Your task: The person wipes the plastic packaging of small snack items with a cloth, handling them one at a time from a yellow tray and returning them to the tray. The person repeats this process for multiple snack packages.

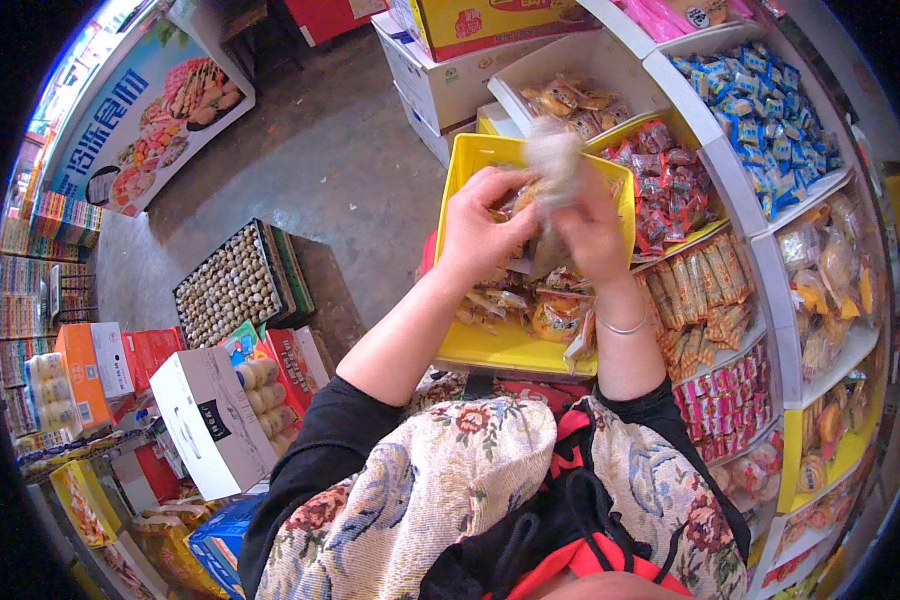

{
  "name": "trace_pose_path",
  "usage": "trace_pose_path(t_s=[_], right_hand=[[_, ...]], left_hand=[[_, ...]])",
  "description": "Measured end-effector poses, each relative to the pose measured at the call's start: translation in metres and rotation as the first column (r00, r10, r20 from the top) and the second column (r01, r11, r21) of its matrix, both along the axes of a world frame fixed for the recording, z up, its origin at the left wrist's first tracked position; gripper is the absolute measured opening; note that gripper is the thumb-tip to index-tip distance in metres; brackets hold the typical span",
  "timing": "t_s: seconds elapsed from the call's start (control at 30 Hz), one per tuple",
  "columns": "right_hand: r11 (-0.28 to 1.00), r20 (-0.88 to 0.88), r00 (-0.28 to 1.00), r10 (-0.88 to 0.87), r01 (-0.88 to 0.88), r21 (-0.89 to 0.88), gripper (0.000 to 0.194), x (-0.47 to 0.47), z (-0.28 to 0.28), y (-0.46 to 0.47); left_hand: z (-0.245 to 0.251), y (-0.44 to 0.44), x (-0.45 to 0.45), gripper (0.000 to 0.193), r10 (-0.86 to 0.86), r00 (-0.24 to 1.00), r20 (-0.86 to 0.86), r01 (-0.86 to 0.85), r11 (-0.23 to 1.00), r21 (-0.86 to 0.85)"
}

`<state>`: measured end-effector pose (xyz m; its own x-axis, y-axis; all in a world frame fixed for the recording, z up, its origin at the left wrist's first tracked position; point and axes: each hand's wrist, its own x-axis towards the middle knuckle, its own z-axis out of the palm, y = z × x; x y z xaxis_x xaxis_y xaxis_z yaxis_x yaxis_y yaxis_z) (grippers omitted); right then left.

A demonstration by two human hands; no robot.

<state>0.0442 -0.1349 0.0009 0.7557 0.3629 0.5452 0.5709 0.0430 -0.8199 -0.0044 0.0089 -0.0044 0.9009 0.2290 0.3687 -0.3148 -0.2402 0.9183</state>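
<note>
A yellow plastic bin (487, 345) stands right before me, holding several clear-wrapped pastries (559, 315). Over it, my left hand (487, 225) pinches a small wrapped pastry (526, 199), which the fingers partly hide. My right hand (592, 236), with a bangle on the wrist, is close beside it. A pale, crumpled cloth (553, 154) is bunched in the right hand against the pastry. Motion blur hides the cloth's edges and the right fingertips.
Snack bins line the right side, with red-wrapped sweets (660, 187), stick snacks (697, 292) and blue-wrapped sweets (765, 120). Stacked cartons (442, 82) stand beyond the yellow bin. On the floor at left are a tray of small speckled eggs (229, 285) and a white box (202, 427).
</note>
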Motion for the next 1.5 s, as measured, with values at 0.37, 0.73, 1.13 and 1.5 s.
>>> trace_pose_path(t_s=[0.37,0.73,1.13,1.5], right_hand=[[0.971,-0.211,0.948,-0.236,0.241,-0.005,0.022,0.0,-0.002,0.001],[0.983,-0.284,0.955,-0.081,0.123,0.134,0.025,-0.002,0.004,0.007],[0.99,-0.367,0.929,-0.04,0.087,0.111,0.028,-0.002,0.003,0.004],[0.808,0.085,0.983,0.164,-0.084,-0.583,0.024,-0.012,-0.003,0.007]], left_hand=[[0.002,-0.002,-0.003,0.038,-0.29,0.933,-0.211,0.228,0.934,-0.275],[-0.002,0.003,0.001,0.02,-0.092,0.984,-0.15,0.027,0.921,-0.388],[0.015,0.006,-0.008,0.016,0.094,0.995,-0.035,-0.1,0.889,-0.447],[0.042,0.064,0.101,0.032,0.095,0.995,0.005,-0.095,0.993,-0.072]])
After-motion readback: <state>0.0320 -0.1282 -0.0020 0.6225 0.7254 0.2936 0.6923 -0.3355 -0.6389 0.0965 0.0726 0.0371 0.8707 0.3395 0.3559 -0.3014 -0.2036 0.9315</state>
